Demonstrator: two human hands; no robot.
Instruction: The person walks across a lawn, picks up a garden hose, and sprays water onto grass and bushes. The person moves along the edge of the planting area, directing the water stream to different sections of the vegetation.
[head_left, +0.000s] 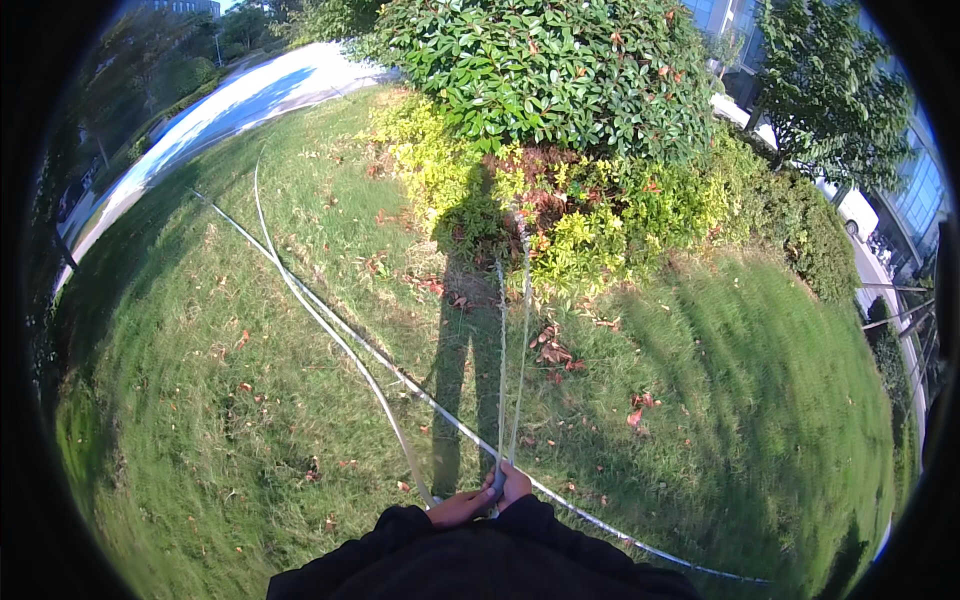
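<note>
Close together at the bottom middle, my left hand (460, 507) and my right hand (514, 484) are both closed around the end of a garden hose (415, 463). Two thin streams of water (502, 360) leave the hose end and run forward to the yellow-green shrubs (600, 244). The hose comes up to my left hand from the grass on the left. Fingers cover most of the hose end, so its mouth is hard to see.
Across the lawn (300, 405) lies a pale hose length (360, 341), passing beneath my hands towards the lower right. A large leafy bush (555, 67) rises behind the low shrubs. Dry leaves (551, 349) lie on the grass. A paved road (247, 97) curves at the upper left.
</note>
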